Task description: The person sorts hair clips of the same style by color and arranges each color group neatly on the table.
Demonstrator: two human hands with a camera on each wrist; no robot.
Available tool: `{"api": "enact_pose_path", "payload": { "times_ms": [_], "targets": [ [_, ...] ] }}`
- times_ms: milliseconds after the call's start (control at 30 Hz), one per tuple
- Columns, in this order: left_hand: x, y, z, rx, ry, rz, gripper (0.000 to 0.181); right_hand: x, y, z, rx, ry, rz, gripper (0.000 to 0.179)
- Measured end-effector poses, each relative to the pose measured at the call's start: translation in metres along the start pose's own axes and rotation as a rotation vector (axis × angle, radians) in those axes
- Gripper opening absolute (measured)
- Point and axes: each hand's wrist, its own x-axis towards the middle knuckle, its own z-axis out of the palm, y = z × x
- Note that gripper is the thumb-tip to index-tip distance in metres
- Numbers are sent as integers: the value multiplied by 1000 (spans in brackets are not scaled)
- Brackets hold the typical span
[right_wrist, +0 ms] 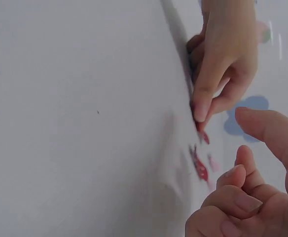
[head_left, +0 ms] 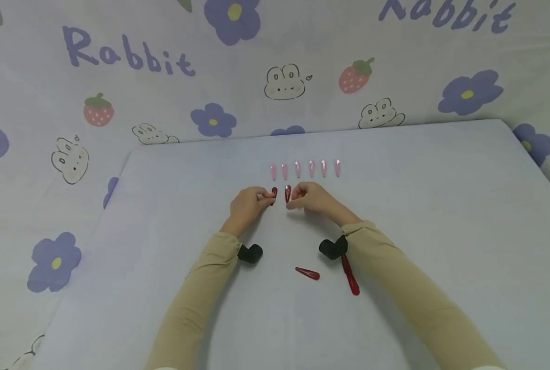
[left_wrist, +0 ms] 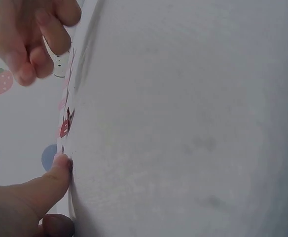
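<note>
In the head view my left hand [head_left: 249, 205] pinches a small red snap hair clip [head_left: 274, 191] between thumb and fingertips, down on the white table. Just right of it lies a second red hair clip [head_left: 288, 193], upright in line with the row. My right hand [head_left: 312, 198] is close beside that second clip. In the right wrist view the thumb and loosely bent fingers of this right hand [right_wrist: 252, 192] stand apart with nothing between them. The left wrist view has the left thumb [left_wrist: 60, 168] pressing at the clip, which is mostly hidden.
Beyond the hands runs a row of several pink hair clips [head_left: 297, 169]. Nearer the body lies a loose red hair clip [head_left: 308, 273]. More red [head_left: 351, 280] shows beside the right sleeve, partly covered by the black wrist strap [head_left: 333, 248]. A patterned cloth [head_left: 238, 92] hangs behind.
</note>
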Motion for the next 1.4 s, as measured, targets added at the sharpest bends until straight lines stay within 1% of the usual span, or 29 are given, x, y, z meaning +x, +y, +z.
{"api": "enact_pose_path", "payload": {
  "times_ms": [133,267,367,467,533,600,700,767,833,1000,1133,1267,1333,1400],
  "targets": [
    [0,0,-3,-6,-5,-1,16,-17,-6,-2,0,-24,-91,21],
    [0,-1,-2,-7,-5,-6,17,-35,-8,-3,20,-30,-169,26],
    [0,-1,-1,-9,-11,-4,17,-51,-9,-3,20,-17,-205,31],
    [0,-2,0,-1,-11,3,18,-69,-7,-3,-22,-1,-228,30],
    [0,-2,1,4,-10,1,18,-81,-6,-1,-79,-6,-230,28],
    [0,-2,1,5,-10,-5,18,-93,-6,2,-142,-23,-215,25],
    [0,-3,3,2,-11,-13,18,-110,-7,11,-270,-45,-172,24],
    [1,-3,3,6,-10,-11,18,-118,-6,17,-337,-55,-138,25],
    [1,-4,3,9,-3,-8,19,-122,-5,24,-396,-68,-116,30],
    [0,-4,2,1,11,-14,18,-126,-4,37,-467,-82,-101,38],
    [-1,-3,2,-7,6,-14,18,-128,-6,41,-507,-67,-103,33],
    [-1,-2,2,0,15,-14,18,-130,-6,42,-512,-69,-120,24],
    [-1,-2,3,1,16,-14,18,-130,-3,42,-495,-82,-146,20],
    [-1,-2,2,-3,14,-15,19,-130,1,42,-466,-95,-189,17]
  ]
}}
